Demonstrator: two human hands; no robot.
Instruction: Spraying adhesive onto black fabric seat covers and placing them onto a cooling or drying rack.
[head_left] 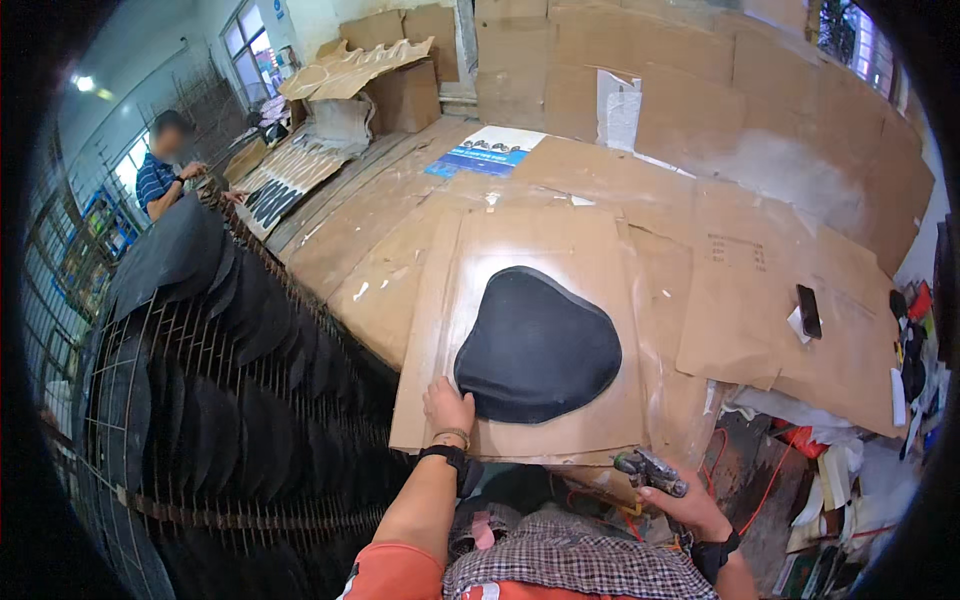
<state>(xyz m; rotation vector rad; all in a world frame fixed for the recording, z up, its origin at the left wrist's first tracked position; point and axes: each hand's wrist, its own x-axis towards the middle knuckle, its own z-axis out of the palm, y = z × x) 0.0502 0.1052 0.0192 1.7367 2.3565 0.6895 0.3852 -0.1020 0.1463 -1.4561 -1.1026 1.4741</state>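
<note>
A black, rounded-triangular padded piece, shaped like a seat cover, lies on a cardboard sheet before me. Beside its lower left edge my left hand rests on the cardboard, fingers loosely bent and thumb close to the pad's rim. I cannot tell whether the thumb touches the pad. At the lower right, below the sheet's front edge, my right hand is closed round a spray gun. The gun's metal body points up and left, toward the pad; its grip is mostly hidden in my palm.
A wire rack hung with several black pieces stands close on the left. A phone lies at the right. Cardboard walls rise behind; pale mist hangs near them. Red hoses run below right. Another person stands far left.
</note>
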